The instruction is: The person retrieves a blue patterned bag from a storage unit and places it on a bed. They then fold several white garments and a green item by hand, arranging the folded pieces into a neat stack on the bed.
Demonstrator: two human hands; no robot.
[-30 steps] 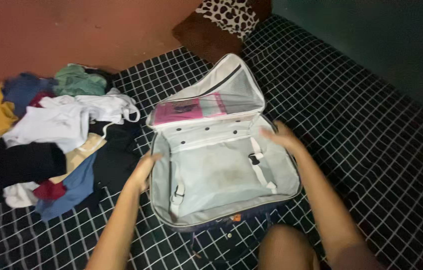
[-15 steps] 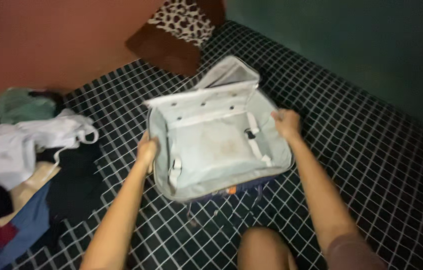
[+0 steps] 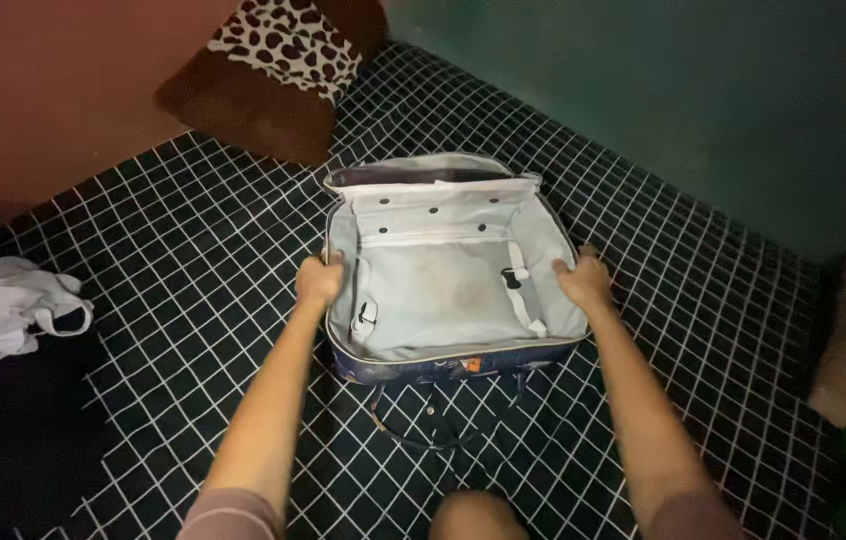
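So the open suitcase sits dead centre on the black grid-check sheet, empty grey inside, long axis running roughly 12 to 6. Left hand is clamped on the 9 o'clock wall, right hand clamped on the 3 o'clock wall, both equally near. Pillow at 11, clothes pile way off at 9.

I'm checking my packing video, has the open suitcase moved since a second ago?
Yes. The suitcase, gripped at its sides by the left hand and right hand, now lies farther from the clothes pile and nearer the spotted pillow.
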